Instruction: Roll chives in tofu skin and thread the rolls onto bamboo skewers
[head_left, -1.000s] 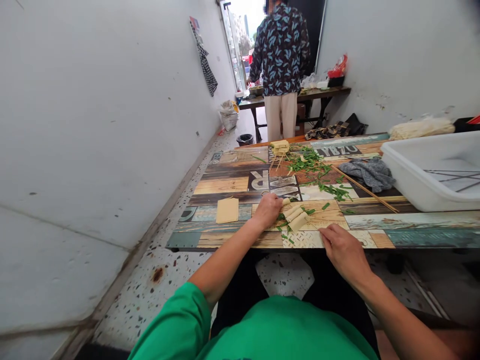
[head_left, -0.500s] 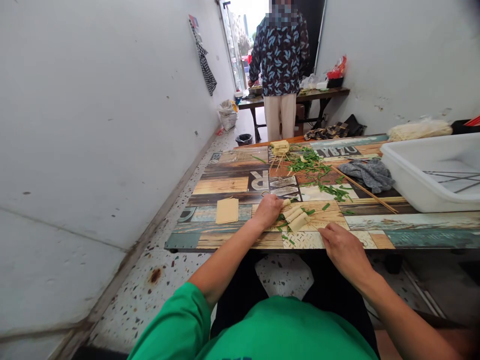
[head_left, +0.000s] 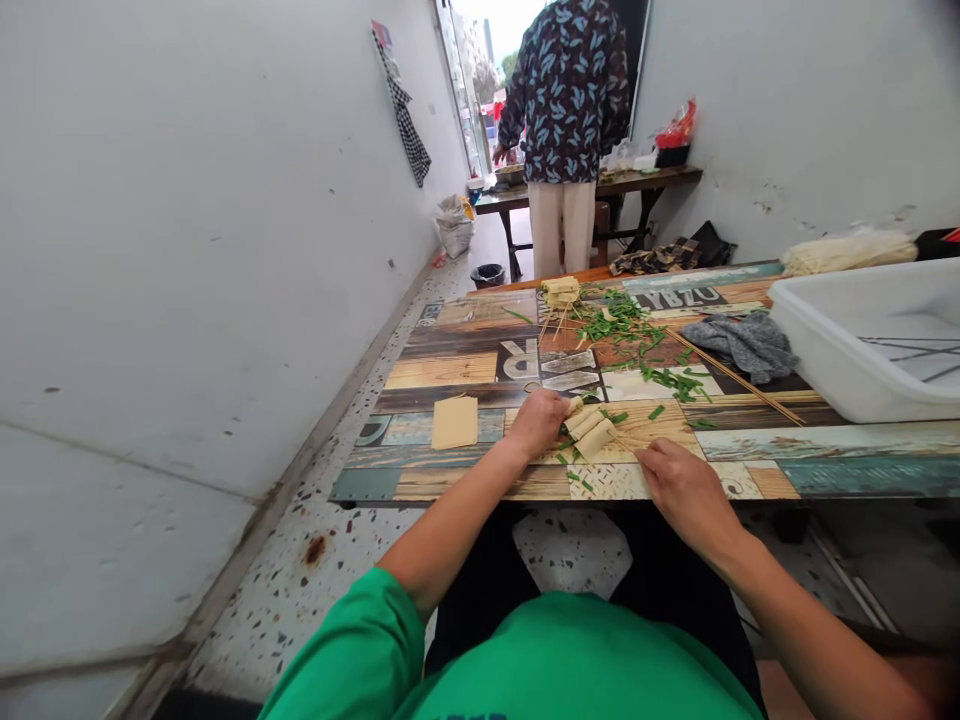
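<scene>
Pale tofu-skin rolls (head_left: 592, 434) with green leaf pieces sticking out lie side by side on the table in front of me, threaded on thin skewers. My left hand (head_left: 538, 422) is closed at their far-left end, its fingertips on a roll. At the lower right, my right hand (head_left: 681, 482) pinches the thin skewer ends that stick out from the rolls. A small stack of flat square tofu sheets (head_left: 454, 422) lies left of my left hand. Farther back rests a pile of finished skewered rolls (head_left: 561, 292).
Chopped green leaves (head_left: 615, 318) are scattered across the patterned table (head_left: 442, 372). Loose skewers (head_left: 739, 378), a grey cloth (head_left: 741, 345) and a white plastic tub (head_left: 832, 370) lie to the right. Beyond, a person (head_left: 566, 110) stands at another table (head_left: 652, 180).
The rolls and both hands stay almost in place; the rolls sit slightly closer to the left hand. The view shifts a little, and the person at the back has moved slightly.
</scene>
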